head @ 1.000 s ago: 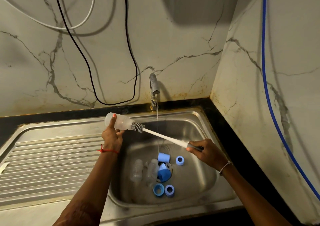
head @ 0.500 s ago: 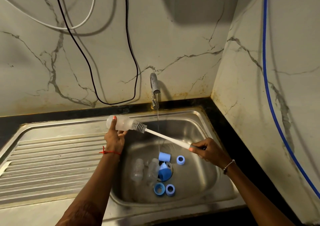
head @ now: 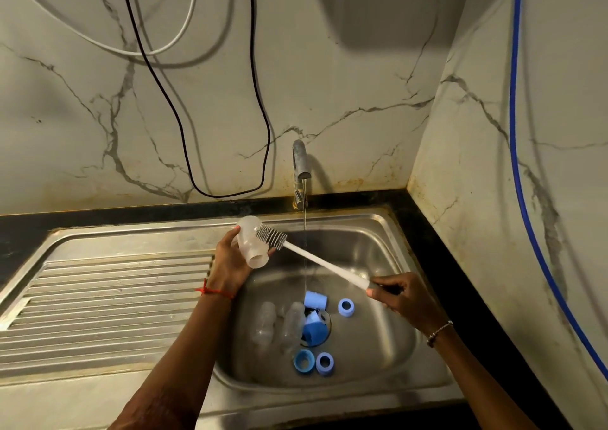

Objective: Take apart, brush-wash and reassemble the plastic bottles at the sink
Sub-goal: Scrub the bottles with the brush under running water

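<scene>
Brush-washing: left hand grip wraps the bottle; right hand grip pinches the brush, bristles at bottle's two o'clock. Next probably needs the bottle turned.

We are looking at a steel sink with a ribbed drainboard on its left; its basin is holding two clear bottles lying side by side and five blue pieces scattered just beside them.
</scene>
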